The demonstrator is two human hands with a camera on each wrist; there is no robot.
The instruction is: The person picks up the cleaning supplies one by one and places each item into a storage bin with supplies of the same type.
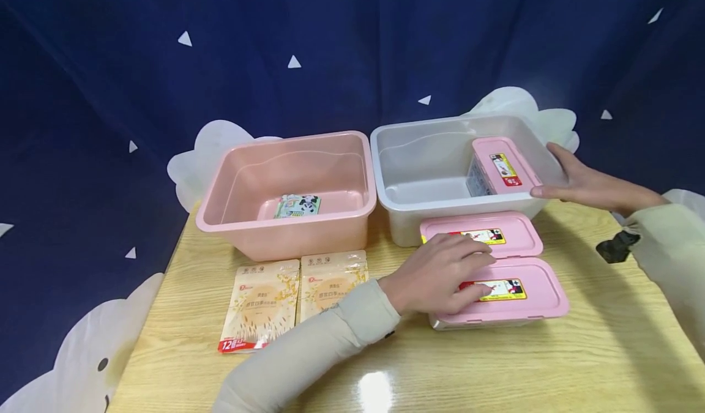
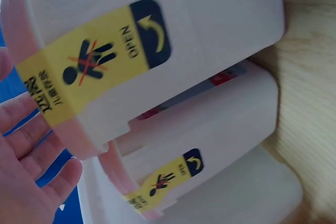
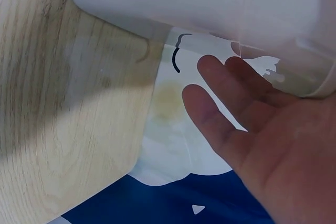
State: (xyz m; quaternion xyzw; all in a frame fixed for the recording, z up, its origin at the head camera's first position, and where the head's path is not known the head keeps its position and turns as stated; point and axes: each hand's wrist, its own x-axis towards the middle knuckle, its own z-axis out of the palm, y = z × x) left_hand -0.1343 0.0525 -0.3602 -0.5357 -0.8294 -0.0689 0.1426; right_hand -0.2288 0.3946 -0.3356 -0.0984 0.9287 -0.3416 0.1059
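Observation:
My left hand (image 1: pixel 443 272) rests over two translucent boxes with pink lids, its fingers spread across the tops. The nearer box (image 1: pixel 529 300) is under the thumb side, and the farther box (image 1: pixel 518 232) stands right behind it. In the left wrist view, yellow "OPEN" stickers (image 2: pixel 100 59) run down the ends of both boxes. My right hand (image 1: pixel 584 183) is at the right end of a pale grey bin (image 1: pixel 418 217), thumb by its front corner. Two of its fingers (image 3: pixel 207 111) extend straight beneath the rim in the right wrist view. Inside that bin sits another pink-lidded box (image 1: pixel 498 156).
To the left stands a pink bin (image 1: pixel 308 238) with a small green-and-white packet (image 1: pixel 297 205) on its floor. Two cream pouches (image 1: pixel 261 303) lie flat in front of it. A dark blue curtain (image 1: pixel 330 21) hangs behind the wooden table (image 1: pixel 440 370).

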